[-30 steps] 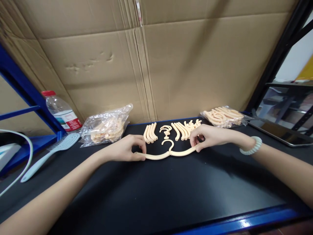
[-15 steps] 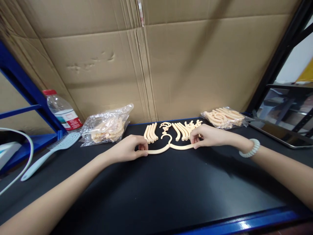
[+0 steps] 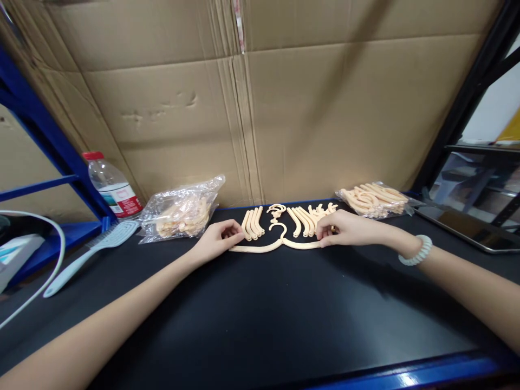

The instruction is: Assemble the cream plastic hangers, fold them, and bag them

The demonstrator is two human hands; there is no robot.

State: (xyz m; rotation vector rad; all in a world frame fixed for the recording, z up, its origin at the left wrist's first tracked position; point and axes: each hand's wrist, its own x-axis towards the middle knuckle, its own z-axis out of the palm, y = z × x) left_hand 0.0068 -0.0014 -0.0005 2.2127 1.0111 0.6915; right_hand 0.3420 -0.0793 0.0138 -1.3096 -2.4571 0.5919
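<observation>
A cream hanger [image 3: 266,248], with its hook pointing away from me, lies on the black table [image 3: 260,319]. My left hand [image 3: 221,238] is at the hanger's left end, fingers curled with a gap between thumb and fingertips, not gripping it. The fingers of my right hand [image 3: 339,228] are closed on the hanger's right arm. Just behind the hanger lie a row of curved arm pieces [image 3: 252,223] on the left, a few small hooks [image 3: 277,210] in the middle, and another row of arm pieces [image 3: 301,221] on the right, partly behind my right hand.
Clear bags of cream parts stand at the back left [image 3: 182,214] and back right [image 3: 374,199]. On the left are a bottle [image 3: 116,187], a pale hairbrush [image 3: 93,252] and a white cable [image 3: 60,238]. A tablet [image 3: 467,225] lies at the right. Cardboard [image 3: 325,108] rises behind.
My left hand has loosened from the hanger and moved slightly left and up, uncovering its left end. My right hand stays on the hanger. The view has shifted slightly.
</observation>
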